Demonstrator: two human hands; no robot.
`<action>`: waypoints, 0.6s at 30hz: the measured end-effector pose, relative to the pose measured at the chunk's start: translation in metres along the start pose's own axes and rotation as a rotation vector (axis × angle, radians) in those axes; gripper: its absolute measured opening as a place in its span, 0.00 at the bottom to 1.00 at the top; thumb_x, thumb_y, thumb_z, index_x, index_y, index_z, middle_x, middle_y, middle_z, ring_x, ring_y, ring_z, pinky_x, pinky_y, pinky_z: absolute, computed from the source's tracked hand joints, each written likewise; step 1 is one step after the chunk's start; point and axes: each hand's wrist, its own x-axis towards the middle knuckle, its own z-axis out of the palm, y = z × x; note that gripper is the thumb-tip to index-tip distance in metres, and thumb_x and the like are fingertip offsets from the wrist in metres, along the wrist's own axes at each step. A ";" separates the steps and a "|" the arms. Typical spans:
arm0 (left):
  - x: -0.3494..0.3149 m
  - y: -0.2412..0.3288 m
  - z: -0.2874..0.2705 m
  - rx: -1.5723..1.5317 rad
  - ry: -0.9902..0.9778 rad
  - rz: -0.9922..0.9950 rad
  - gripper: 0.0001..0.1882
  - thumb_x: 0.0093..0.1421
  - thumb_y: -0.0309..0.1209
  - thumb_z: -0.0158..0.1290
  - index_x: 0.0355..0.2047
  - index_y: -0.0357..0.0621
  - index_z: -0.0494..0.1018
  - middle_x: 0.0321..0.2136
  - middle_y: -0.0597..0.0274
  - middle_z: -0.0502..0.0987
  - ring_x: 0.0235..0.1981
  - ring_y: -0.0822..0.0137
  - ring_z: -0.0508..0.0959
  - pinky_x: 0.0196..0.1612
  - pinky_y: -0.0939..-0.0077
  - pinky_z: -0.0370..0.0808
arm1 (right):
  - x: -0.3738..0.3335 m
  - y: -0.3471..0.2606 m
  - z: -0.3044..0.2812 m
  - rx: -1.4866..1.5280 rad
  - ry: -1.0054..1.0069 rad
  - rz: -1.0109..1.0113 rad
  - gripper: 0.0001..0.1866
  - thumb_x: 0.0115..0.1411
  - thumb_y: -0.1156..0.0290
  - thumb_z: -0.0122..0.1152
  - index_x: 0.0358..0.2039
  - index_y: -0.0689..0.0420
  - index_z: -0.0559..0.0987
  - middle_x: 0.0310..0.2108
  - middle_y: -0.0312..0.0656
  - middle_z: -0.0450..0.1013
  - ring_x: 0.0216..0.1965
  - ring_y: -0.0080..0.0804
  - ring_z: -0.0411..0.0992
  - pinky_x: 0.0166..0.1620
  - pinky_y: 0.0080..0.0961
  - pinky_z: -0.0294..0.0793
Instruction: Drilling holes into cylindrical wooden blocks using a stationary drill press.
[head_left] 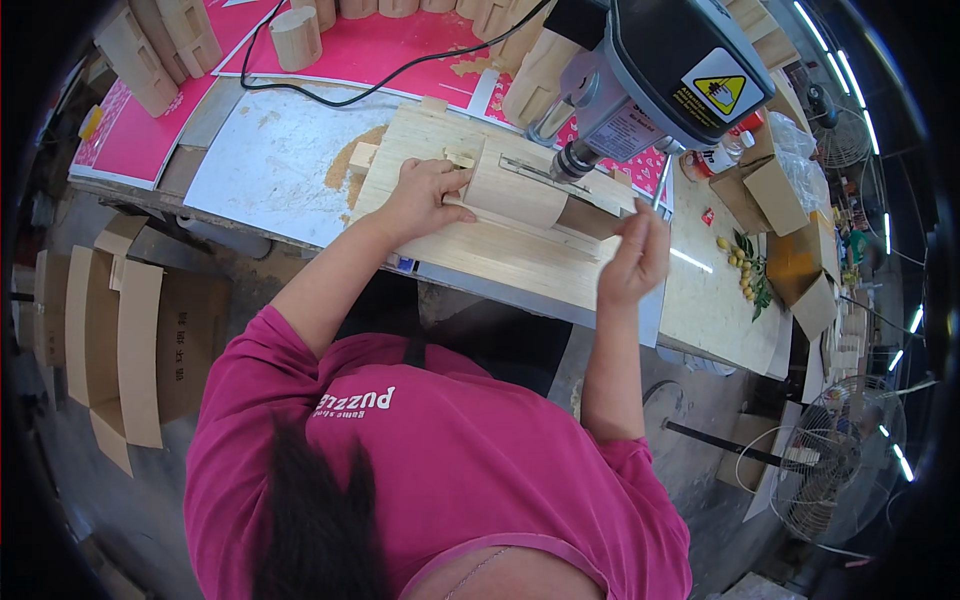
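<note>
A pale, rounded wooden block [515, 195] lies lengthwise in a flat wooden jig [420, 145] on the workbench. A slotted metal strip [545, 172] runs along the block's far side. My left hand [428, 200] is curled at the block's left end, its fingertips and thumb against the wood. Above the block's right part stands a drill press [640, 80], its chuck [573, 160] close over the work; the bit's tip cannot be made out. My right hand [638, 255] is closed round the thin metal feed lever [662, 182] to the right of the block.
Several wooden cylinders [296, 40] stand along the bench's far side on pink sheets. A black cable [350, 103] crosses the bench. Sawdust [350, 165] lies left of the jig. At the right are cardboard boxes [760, 190], a bottle [735, 148] and yellow fruit [742, 262]. An open carton [150, 340] stands lower left.
</note>
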 end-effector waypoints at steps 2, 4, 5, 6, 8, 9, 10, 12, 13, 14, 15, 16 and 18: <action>-0.002 -0.003 0.001 0.013 0.024 0.018 0.27 0.38 0.40 0.61 0.42 0.50 0.71 0.24 0.68 0.70 0.32 0.68 0.71 0.40 0.70 0.55 | -0.002 0.008 0.008 0.044 0.032 -0.064 0.08 0.56 0.77 0.47 0.32 0.65 0.75 0.20 0.40 0.67 0.19 0.26 0.64 0.25 0.18 0.64; -0.002 0.000 0.001 0.017 0.019 0.003 0.27 0.38 0.41 0.61 0.42 0.50 0.71 0.24 0.68 0.70 0.32 0.68 0.71 0.40 0.70 0.55 | -0.001 0.010 0.009 0.057 0.049 -0.131 0.08 0.56 0.78 0.47 0.32 0.65 0.74 0.20 0.42 0.67 0.20 0.27 0.65 0.26 0.19 0.64; -0.001 0.000 0.000 0.023 0.012 -0.007 0.27 0.38 0.41 0.61 0.42 0.51 0.71 0.24 0.68 0.70 0.32 0.69 0.71 0.40 0.70 0.55 | 0.000 0.009 0.007 0.058 0.049 -0.133 0.08 0.56 0.78 0.47 0.32 0.65 0.74 0.20 0.42 0.67 0.20 0.27 0.65 0.26 0.19 0.64; -0.001 0.000 0.000 0.023 0.014 -0.006 0.27 0.38 0.41 0.61 0.42 0.51 0.71 0.24 0.68 0.70 0.32 0.69 0.71 0.40 0.70 0.55 | 0.002 0.007 0.002 0.001 0.009 -0.164 0.07 0.56 0.78 0.47 0.31 0.66 0.74 0.19 0.42 0.66 0.19 0.28 0.65 0.25 0.19 0.64; -0.001 -0.001 0.001 0.015 -0.020 -0.032 0.28 0.38 0.41 0.61 0.42 0.52 0.71 0.25 0.68 0.70 0.32 0.69 0.71 0.40 0.70 0.55 | 0.012 0.006 -0.009 -0.005 0.009 -0.219 0.07 0.56 0.78 0.47 0.29 0.66 0.74 0.17 0.42 0.65 0.18 0.27 0.63 0.23 0.20 0.62; -0.002 -0.001 0.002 0.016 -0.019 -0.037 0.28 0.38 0.41 0.61 0.42 0.52 0.71 0.25 0.68 0.70 0.32 0.69 0.71 0.40 0.70 0.55 | 0.023 -0.003 -0.014 0.043 0.046 -0.239 0.07 0.56 0.78 0.46 0.27 0.66 0.74 0.16 0.41 0.64 0.18 0.26 0.62 0.23 0.20 0.60; -0.002 -0.002 0.002 0.033 -0.001 -0.030 0.27 0.38 0.41 0.61 0.42 0.52 0.71 0.25 0.68 0.70 0.32 0.69 0.71 0.40 0.69 0.55 | 0.040 -0.019 -0.024 0.001 0.038 -0.190 0.09 0.57 0.77 0.45 0.24 0.66 0.73 0.15 0.40 0.63 0.18 0.23 0.62 0.22 0.20 0.60; -0.005 0.000 0.003 0.056 0.013 -0.030 0.27 0.38 0.41 0.61 0.42 0.52 0.71 0.25 0.68 0.70 0.32 0.69 0.71 0.40 0.69 0.55 | 0.087 -0.043 -0.029 -0.111 0.023 -0.113 0.12 0.58 0.71 0.46 0.24 0.65 0.73 0.16 0.39 0.65 0.19 0.22 0.64 0.23 0.18 0.61; -0.001 0.006 0.006 0.047 0.002 -0.033 0.27 0.38 0.41 0.61 0.41 0.52 0.71 0.25 0.68 0.70 0.33 0.68 0.71 0.40 0.69 0.54 | 0.112 -0.049 -0.027 -0.113 0.030 -0.076 0.13 0.58 0.68 0.47 0.24 0.64 0.74 0.16 0.40 0.66 0.20 0.22 0.65 0.24 0.17 0.61; -0.001 0.010 0.008 0.048 -0.002 -0.052 0.27 0.38 0.42 0.61 0.41 0.52 0.71 0.25 0.68 0.70 0.33 0.68 0.71 0.39 0.69 0.54 | 0.134 -0.055 -0.023 -0.186 -0.034 0.020 0.15 0.58 0.65 0.46 0.25 0.64 0.74 0.16 0.40 0.67 0.20 0.23 0.65 0.25 0.18 0.61; 0.010 0.019 0.016 0.039 -0.010 -0.027 0.27 0.38 0.42 0.61 0.41 0.52 0.71 0.25 0.68 0.70 0.33 0.68 0.71 0.39 0.69 0.54 | 0.156 -0.055 -0.028 -0.288 -0.075 0.119 0.17 0.58 0.62 0.46 0.26 0.64 0.74 0.16 0.40 0.67 0.21 0.24 0.65 0.26 0.18 0.61; 0.013 0.025 0.025 0.007 0.008 -0.017 0.26 0.39 0.42 0.61 0.41 0.52 0.71 0.25 0.68 0.70 0.33 0.68 0.70 0.40 0.68 0.54 | 0.178 -0.029 -0.023 -0.368 -0.118 0.015 0.18 0.57 0.60 0.45 0.27 0.63 0.74 0.17 0.40 0.68 0.21 0.24 0.66 0.27 0.19 0.62; 0.013 0.028 0.029 -0.024 0.026 -0.011 0.25 0.39 0.42 0.61 0.40 0.52 0.72 0.25 0.68 0.70 0.33 0.68 0.70 0.40 0.68 0.54 | 0.198 0.003 -0.015 -0.444 -0.162 -0.089 0.20 0.57 0.58 0.44 0.27 0.63 0.74 0.17 0.40 0.69 0.22 0.25 0.66 0.27 0.21 0.63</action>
